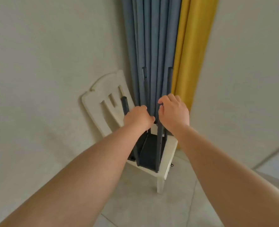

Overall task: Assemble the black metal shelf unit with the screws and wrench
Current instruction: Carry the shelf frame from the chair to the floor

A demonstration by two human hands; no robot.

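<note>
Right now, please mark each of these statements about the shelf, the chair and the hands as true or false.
1. The black shelf unit stands on the seat of a cream chair. True.
2. The left hand holds a wrench. False: no wrench shows; it grips the frame.
3. A yellow curtain hangs right of the grey curtain. True.
4. The right hand rests on the floor. False: it is raised at an upright post.

1 head-worn wide-angle view looks forward and steeply down from close above both outstretched forearms, facing a room corner at 12 o'clock; the white chair (165,149) sits near centre, floor toward 6 o'clock.
</note>
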